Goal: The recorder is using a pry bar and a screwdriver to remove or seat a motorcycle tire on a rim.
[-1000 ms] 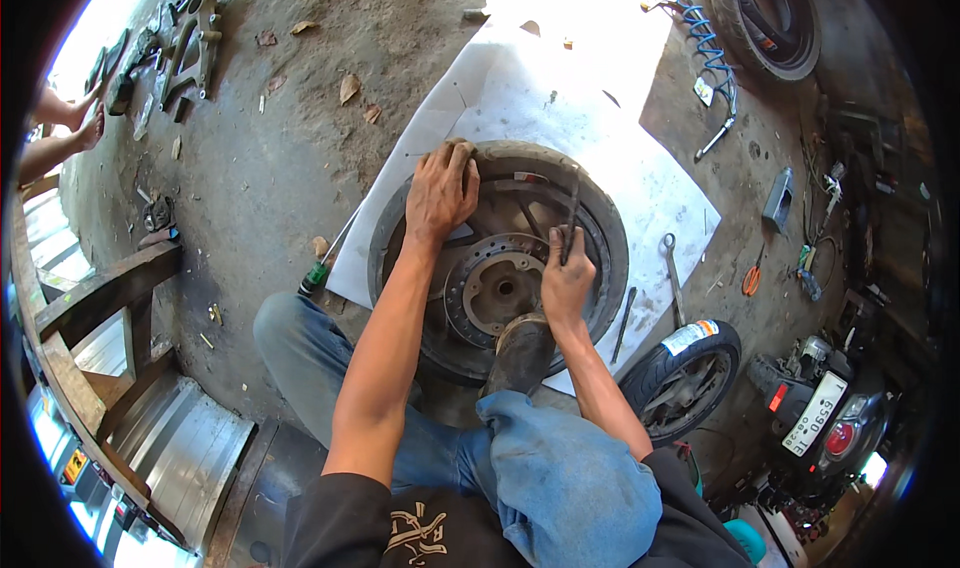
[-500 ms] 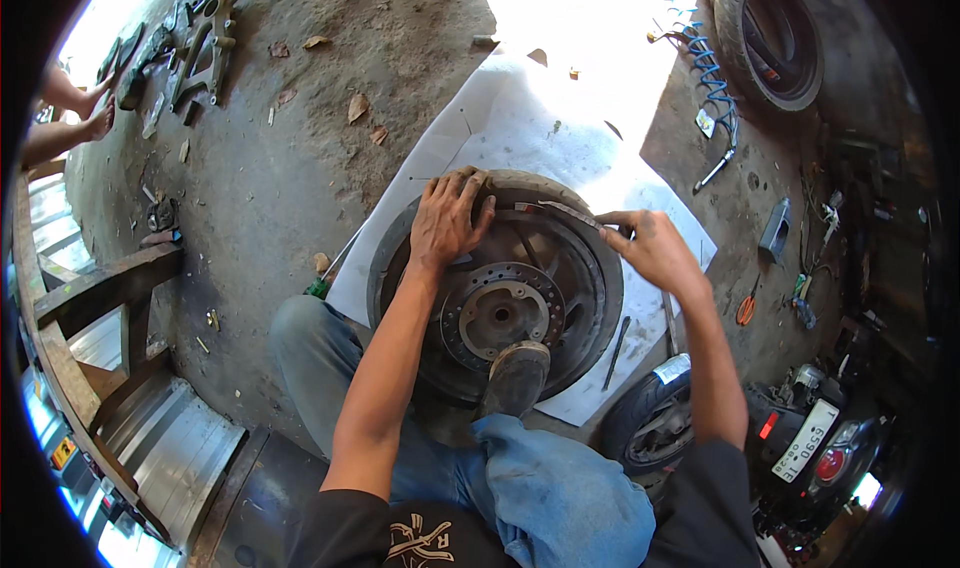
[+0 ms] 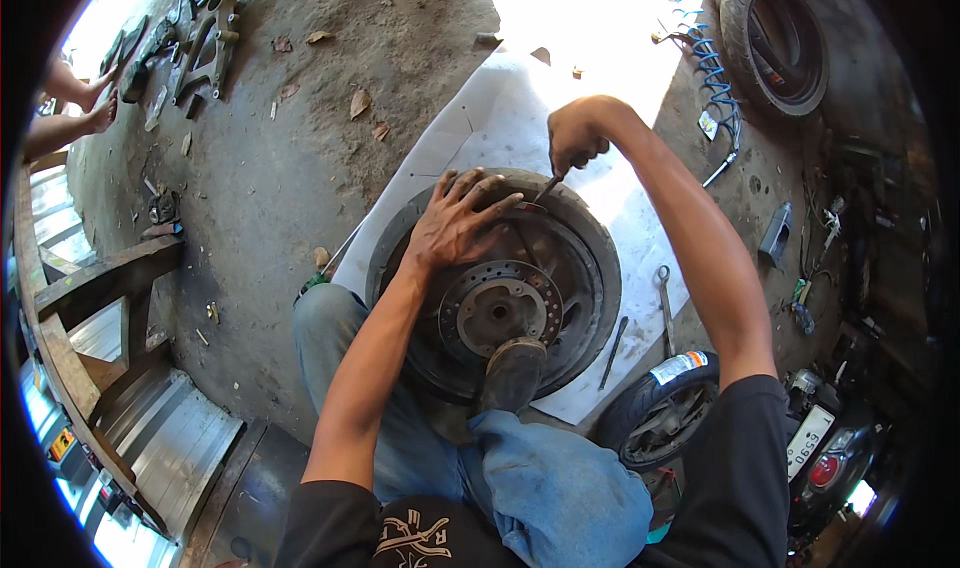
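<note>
A wheel with its tyre (image 3: 598, 278) and perforated brake disc (image 3: 470, 286) lies flat on white sheeting (image 3: 650, 258), with my boot (image 3: 507, 373) resting on its lower part. My left hand (image 3: 455, 223) lies on the upper-left tyre and rim, fingers spread and empty. Beyond the tyre's top edge, my right hand (image 3: 575, 133) grips a tyre lever (image 3: 548, 187), which slants down into the tyre at the rim. A second thin lever (image 3: 615, 353) and a wrench (image 3: 664, 303) lie on the sheeting to the right.
Another person's bare feet (image 3: 100, 115) and metal parts (image 3: 205, 48) are at upper left. A wooden frame (image 3: 105, 278) borders the left. Loose tyres (image 3: 770, 43), a blue coiled hose (image 3: 718, 73), a small wheel (image 3: 650, 418) and a motorbike (image 3: 830, 448) stand or lie on the right.
My right hand has moved up and over the tyre's far edge, tilting the lever steeply downward to the rim. My left hand's fingers have spread and shifted slightly rightward.
</note>
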`<state>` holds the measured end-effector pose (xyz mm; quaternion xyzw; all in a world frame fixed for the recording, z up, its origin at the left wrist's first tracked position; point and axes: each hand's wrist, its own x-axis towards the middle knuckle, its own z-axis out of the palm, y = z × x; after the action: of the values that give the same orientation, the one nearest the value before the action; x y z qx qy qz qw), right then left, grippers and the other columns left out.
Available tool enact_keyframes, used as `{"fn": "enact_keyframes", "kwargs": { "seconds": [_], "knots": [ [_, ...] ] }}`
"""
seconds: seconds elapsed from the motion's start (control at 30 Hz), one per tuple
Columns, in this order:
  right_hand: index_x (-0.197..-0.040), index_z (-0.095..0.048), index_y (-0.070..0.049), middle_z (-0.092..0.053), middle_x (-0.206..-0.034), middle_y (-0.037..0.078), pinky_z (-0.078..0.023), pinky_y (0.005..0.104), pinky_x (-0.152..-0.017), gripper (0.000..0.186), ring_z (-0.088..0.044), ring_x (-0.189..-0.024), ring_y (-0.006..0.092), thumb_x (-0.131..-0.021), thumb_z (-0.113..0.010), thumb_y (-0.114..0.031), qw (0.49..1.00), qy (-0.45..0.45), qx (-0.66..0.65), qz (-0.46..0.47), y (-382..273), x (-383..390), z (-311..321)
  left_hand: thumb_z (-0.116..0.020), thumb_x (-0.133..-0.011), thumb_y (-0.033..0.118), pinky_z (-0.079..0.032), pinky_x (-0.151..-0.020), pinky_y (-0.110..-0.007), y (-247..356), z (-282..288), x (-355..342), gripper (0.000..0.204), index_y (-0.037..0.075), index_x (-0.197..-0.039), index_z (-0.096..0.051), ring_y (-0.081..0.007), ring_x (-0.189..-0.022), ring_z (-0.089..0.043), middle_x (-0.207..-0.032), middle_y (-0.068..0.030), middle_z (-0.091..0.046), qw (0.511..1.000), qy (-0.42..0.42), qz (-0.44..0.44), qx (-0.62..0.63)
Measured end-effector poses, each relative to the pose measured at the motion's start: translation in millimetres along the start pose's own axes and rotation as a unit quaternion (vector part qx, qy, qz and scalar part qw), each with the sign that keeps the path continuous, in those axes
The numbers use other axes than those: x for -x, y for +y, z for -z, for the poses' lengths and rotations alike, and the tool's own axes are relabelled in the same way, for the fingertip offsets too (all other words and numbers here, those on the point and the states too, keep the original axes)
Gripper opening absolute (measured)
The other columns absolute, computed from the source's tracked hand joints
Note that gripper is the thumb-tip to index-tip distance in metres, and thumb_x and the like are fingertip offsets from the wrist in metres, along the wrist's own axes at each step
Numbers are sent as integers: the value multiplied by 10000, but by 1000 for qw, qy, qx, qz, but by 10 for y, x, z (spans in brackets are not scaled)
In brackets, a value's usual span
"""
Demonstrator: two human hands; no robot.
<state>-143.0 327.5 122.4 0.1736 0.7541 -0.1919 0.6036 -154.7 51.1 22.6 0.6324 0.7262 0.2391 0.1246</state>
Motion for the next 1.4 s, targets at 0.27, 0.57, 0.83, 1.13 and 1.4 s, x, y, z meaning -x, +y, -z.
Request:
{"fn": "enact_keyframes", "kwargs": {
  "seconds": [0.27,0.57,0.83,1.13,1.4],
  "knots": [
    [-840,-761,-58,-693,-744,64,-460,339,-510,172,-579,-567,168,-812,-773,-227,997,-43,66,13,-260,-162,90,-717,-910,331,-318,-1175,-563,-37,-16,-6,526,357,-1422,-599,-333,-1371,-458,-1467,-47,-532,1000,22,-14,6],
    [-1000,-781,-26,-766,-1001,101,-576,430,-744,323,-698,-815,247,-791,-817,-269,993,-45,102,-33,-357,-318,24,-705,-915,254,-361,-1130,-514,4,16,-40,373,247,-1288,-687,-351,-1300,-487,-1364,-80,-570,998,45,-1,44],
    [-875,-775,-70,-722,-868,51,-515,378,-630,300,-605,-707,178,-748,-886,-318,998,-15,-9,-54,-40,-208,-34,-701,-883,188,-382,-1067,-497,215,-198,-316,209,154,-1088,-702,-301,-1127,-545,-1065,-43,-632,997,66,0,49],
    [-857,-761,-25,-717,-797,82,-512,374,-576,238,-606,-629,199,-801,-808,-252,996,-32,82,-23,-315,-325,41,-716,-820,165,-417,-1051,-495,149,-284,-319,301,201,-1118,-688,-263,-1061,-579,-1038,9,-631,998,47,-45,7],
    [-767,-742,-63,-665,-687,55,-514,369,-581,253,-605,-612,201,-792,-791,-310,998,-3,-42,-52,-45,-71,-208,-713,-804,155,-430,-1026,-485,167,-244,-366,339,185,-1138,-668,-273,-1042,-561,-1052,-26,-604,997,58,-54,12]
  ]
}}
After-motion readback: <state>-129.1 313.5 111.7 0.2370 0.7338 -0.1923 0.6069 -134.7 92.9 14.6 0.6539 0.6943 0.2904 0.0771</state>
